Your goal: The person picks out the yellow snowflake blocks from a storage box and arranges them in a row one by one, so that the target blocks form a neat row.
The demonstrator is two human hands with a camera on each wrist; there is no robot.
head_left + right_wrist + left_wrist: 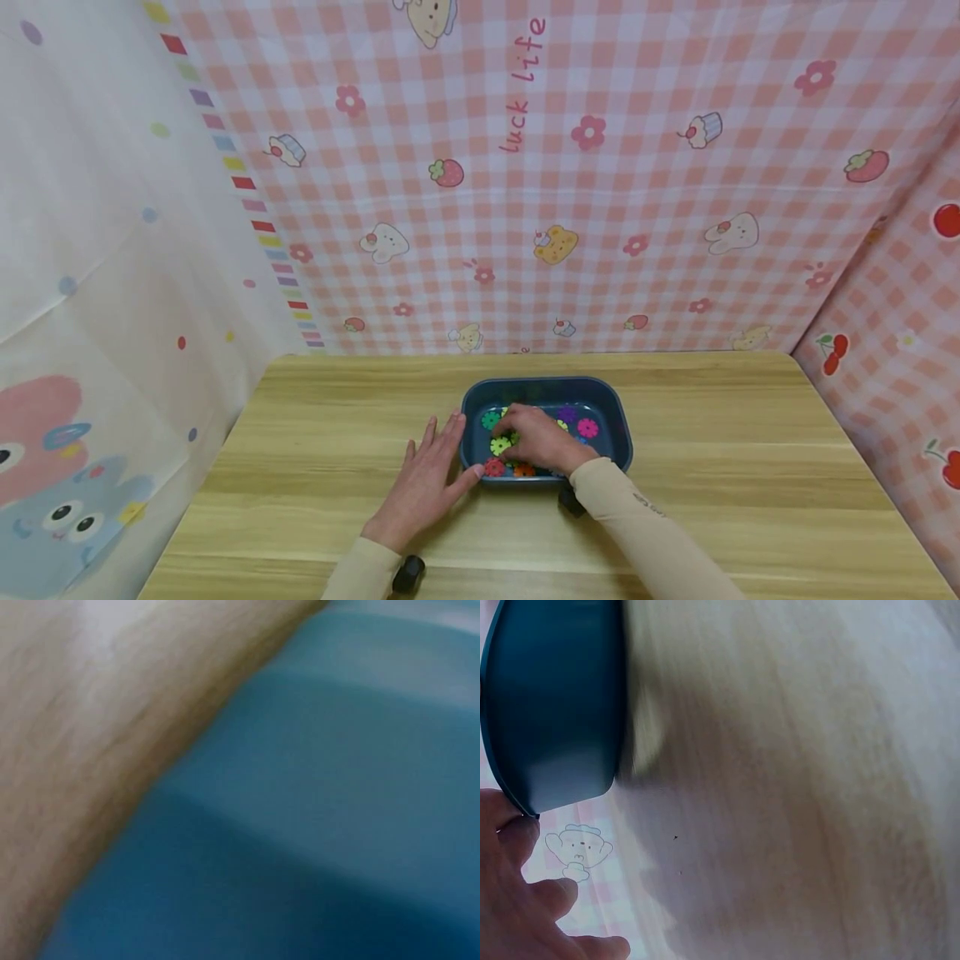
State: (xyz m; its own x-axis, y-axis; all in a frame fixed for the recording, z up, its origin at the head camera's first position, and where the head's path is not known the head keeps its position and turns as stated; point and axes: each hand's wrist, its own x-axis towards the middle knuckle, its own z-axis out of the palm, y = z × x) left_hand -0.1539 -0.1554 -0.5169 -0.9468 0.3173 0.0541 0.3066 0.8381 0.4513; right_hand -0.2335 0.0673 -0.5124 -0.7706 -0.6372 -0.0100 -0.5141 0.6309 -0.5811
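A dark blue plastic bin (621,417) holds several small, notched, flower-shaped plastic discs in many colours. My right hand (542,437) reaches down into its left half with bent fingers. A yellow-green disc (498,447) shows between the thumb and fingertips; I cannot tell whether they pinch it. Close by lie a green disc (491,420), a red disc (493,467) and an orange disc (524,470). My left hand (422,477) has its fingers extended and spread, with the thumb and fingertips at the bin's left end. The right wrist view shows only blurred skin and blue bin wall (360,765).
Farther right in the bin are a pink disc (588,427) and a purple disc (567,413). The bin stands on a wood-grain table (712,433). A pink checked cloth (510,208) hangs behind the table, with more printed cloth along both sides.
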